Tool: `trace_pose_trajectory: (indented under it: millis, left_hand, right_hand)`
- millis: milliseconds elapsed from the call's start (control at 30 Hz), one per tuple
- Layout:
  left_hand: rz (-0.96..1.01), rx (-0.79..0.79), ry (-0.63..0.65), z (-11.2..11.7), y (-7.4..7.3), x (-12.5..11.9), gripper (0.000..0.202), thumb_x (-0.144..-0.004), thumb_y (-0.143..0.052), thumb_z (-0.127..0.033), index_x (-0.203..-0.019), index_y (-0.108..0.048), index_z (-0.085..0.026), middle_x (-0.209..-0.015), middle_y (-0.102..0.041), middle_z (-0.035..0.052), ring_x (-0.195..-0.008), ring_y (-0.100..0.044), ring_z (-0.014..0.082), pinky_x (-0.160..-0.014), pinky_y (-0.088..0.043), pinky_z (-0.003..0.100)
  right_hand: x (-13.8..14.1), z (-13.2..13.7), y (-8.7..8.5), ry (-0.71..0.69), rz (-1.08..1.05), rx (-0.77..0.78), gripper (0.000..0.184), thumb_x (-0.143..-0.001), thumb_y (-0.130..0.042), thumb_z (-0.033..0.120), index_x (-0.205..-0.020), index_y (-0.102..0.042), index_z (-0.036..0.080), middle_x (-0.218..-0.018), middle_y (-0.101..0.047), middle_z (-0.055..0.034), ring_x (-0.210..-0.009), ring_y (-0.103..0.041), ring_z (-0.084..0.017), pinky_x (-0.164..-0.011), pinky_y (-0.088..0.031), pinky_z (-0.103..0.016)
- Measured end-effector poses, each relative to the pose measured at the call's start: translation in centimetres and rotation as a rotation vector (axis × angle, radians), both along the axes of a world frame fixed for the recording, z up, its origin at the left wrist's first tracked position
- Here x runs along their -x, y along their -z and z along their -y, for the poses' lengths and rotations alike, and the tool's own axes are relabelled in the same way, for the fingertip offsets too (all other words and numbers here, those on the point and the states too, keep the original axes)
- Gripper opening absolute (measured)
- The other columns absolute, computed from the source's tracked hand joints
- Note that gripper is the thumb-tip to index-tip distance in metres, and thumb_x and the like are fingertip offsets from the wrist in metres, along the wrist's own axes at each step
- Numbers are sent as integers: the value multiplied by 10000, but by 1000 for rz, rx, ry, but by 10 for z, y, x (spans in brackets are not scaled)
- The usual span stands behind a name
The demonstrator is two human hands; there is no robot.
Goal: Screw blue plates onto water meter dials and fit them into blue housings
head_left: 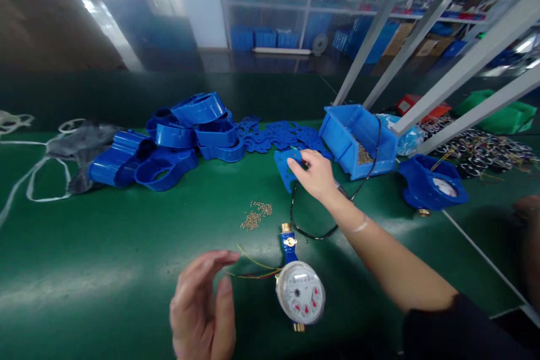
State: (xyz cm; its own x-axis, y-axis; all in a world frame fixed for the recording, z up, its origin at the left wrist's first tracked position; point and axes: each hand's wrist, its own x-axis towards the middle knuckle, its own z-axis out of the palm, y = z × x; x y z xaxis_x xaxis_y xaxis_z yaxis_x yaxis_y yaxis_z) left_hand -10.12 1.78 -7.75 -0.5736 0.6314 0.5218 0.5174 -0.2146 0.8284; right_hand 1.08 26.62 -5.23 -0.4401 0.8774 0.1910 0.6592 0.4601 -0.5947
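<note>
A flat blue plastic plate is pinched in my right hand, raised over the green bench in front of a pile of similar plates. Below it lies a water meter with a round white dial, a blue body and brass threaded ends. Thin coloured wires run from the meter's left side towards my left hand. That hand is open, thumb and fingers apart, close to the wire ends; whether it touches them I cannot tell. Small brass screws lie loose beyond the meter.
Blue plastic housings are heaped at the back left beside a grey mask. A blue bin holds small screws. Black cable loops under my right arm. Another meter in a blue housing stands right, near slanted metal posts.
</note>
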Motion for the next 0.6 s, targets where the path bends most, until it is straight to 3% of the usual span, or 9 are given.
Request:
trace_pose_trajectory:
  millis: [100, 200, 300, 367, 467, 600]
  left_hand:
    - [-33, 173, 237, -19, -3, -12, 301, -904, -454, -124, -1176, -500, -247, -1129, -553, 67, -1047, -597, 188, -848, -544, 329]
    - [-42, 368, 364, -37, 13, -18, 181, -928, -452, -204, -1100, -503, -221, -1021, -593, 57, -872, -639, 160, -752, -556, 305]
    - [-48, 507, 398, -40, 28, -22, 169, -959, -397, -292, -1085, -484, -219, -845, -635, 22, -715, -645, 164, -632, -533, 299]
    - [-58, 527, 400, -36, 32, -25, 217, -970, -353, -322, -1119, -465, -211, -806, -642, 17, -675, -644, 169, -592, -513, 296]
    - [-31, 497, 349, -33, 34, -28, 283, -959, -355, -344, -1176, -444, -186, -817, -624, 25, -614, -614, 159, -580, -501, 298]
    - [160, 545, 313, -34, 36, -31, 303, -959, -348, -355, -1201, -414, -184, -842, -585, 18, -561, -571, 133, -559, -484, 287]
  right_hand:
    - [-42, 42, 1, 79, -254, 94, 345, -913, -402, 479, -805, -521, 174, -682, -562, -21, -605, -592, -160, -535, -492, -265]
    - [-69, 86, 13, 192, -469, 202, 294, -888, -425, 493, -892, -446, 200, -583, -490, 42, -411, -504, -121, -357, -384, -208]
    - [-76, 120, 29, 315, -795, 477, 365, -780, -648, 455, -955, -436, 216, -715, -592, 10, -528, -605, -153, -439, -479, -237]
    - [-74, 133, 39, 334, -900, 632, 413, -727, -734, 444, -947, -471, 214, -728, -602, 10, -580, -609, -153, -500, -500, -243]
    - [-71, 139, 50, 247, -814, 707, 374, -757, -716, 492, -868, -523, 192, -671, -566, 24, -582, -549, -117, -535, -468, -209]
    - [-72, 132, 60, 87, -693, 880, 411, -753, -710, 535, -849, -537, 175, -743, -593, 4, -641, -549, -115, -606, -468, -214]
